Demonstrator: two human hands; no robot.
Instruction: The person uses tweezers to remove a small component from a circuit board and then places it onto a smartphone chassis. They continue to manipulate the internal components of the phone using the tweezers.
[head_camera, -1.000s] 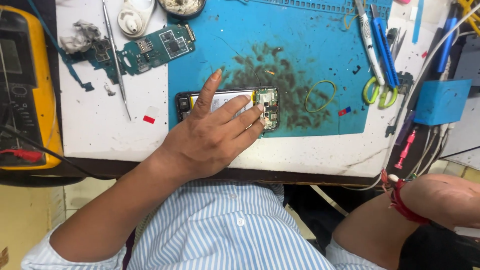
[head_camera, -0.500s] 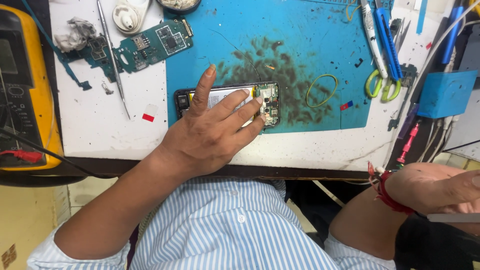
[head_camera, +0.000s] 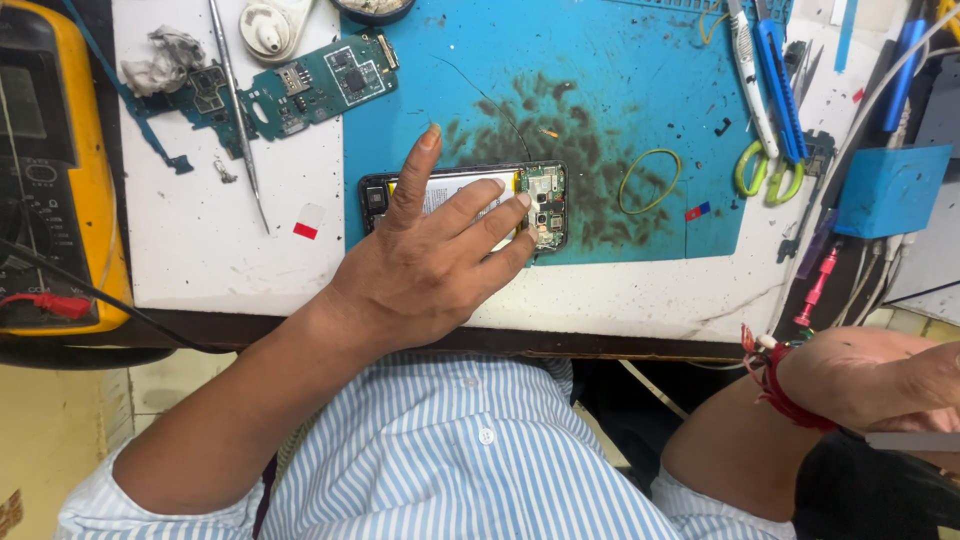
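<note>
An opened phone (head_camera: 545, 205) with its back cover off lies on the blue work mat (head_camera: 600, 90), its battery and small circuit boards showing. My left hand (head_camera: 435, 255) lies flat over it with the fingers spread and pins it to the mat, the index finger stretched toward the mat's stained patch. My right hand (head_camera: 880, 375) is down below the table edge at the lower right, with a red thread band on the wrist. Its fingers run out of the frame. A thin grey flat piece (head_camera: 915, 440) shows just under it.
A green circuit board (head_camera: 300, 90) and a metal pry tool (head_camera: 240, 120) lie on the white surface at left. A yellow multimeter (head_camera: 50, 170) stands at the far left. A yellow rubber band (head_camera: 650, 180), green-handled scissors (head_camera: 765, 170), blue tools and a blue box (head_camera: 890, 190) sit at right.
My right hand has come leftward and further into view below the table edge. My left hand has stayed on the phone.
</note>
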